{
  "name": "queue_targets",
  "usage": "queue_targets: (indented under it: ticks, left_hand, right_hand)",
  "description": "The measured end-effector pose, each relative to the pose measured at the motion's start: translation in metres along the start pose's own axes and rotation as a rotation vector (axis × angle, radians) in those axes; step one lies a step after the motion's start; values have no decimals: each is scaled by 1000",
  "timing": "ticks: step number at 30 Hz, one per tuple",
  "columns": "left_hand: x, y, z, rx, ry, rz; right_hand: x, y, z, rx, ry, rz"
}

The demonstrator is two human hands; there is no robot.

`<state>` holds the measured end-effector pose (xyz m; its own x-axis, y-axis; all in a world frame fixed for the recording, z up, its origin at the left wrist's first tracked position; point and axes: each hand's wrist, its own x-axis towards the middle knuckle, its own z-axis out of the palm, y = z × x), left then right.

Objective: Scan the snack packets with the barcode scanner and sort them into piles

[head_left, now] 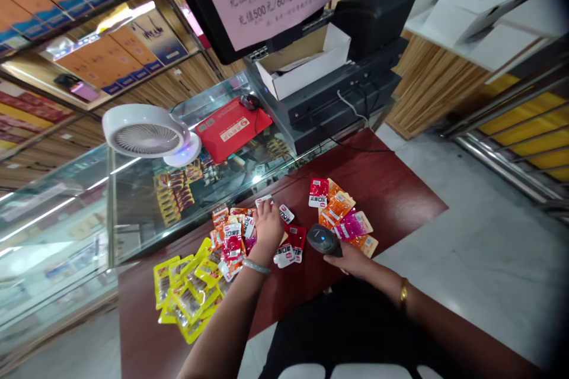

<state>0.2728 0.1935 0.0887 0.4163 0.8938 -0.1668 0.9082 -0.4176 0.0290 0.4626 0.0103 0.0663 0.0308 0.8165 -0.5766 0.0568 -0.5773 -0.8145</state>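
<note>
left hand (268, 224): fingers spread flat on snack packets (231, 243), mid tabletop (400, 189) | right hand (351, 259): fingers clamped on barcode scanner (323, 239)

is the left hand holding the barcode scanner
No, the dark scanner is gripped by the right hand, while the left hand rests on the snack packets.

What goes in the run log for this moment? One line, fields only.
left hand: on red snack packets | right hand: holding barcode scanner | yellow packets: left pile | counter: dark red

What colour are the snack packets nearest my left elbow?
Yellow packets, clearest in the head view.
</note>
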Motion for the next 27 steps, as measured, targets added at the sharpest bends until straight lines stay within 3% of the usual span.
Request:
queue_targets:
  ticks: [3,6,12,15,19,27]
  left_hand:
    - [29,38,10,-139,-129,24]
    - [56,75,25,-191,-235,-72]
    - [74,113,47,-140,-139,-147]
    - [71,110,49,-170,-172,-133]
    - [56,83,44,-294,-251,-116]
    - [-12,21,34,-340,-220,-136]
  right_hand:
    - [-1,6,-7,18,30,29]
    - [-2,8,-13,37,40,50]
    - [-4,6,-19,64,68,60]
    - [-4,4,-21,69,76,59]
    - [-3,-4,-21,64,79,49]
    - [12,-34,-11,37,36,-48]
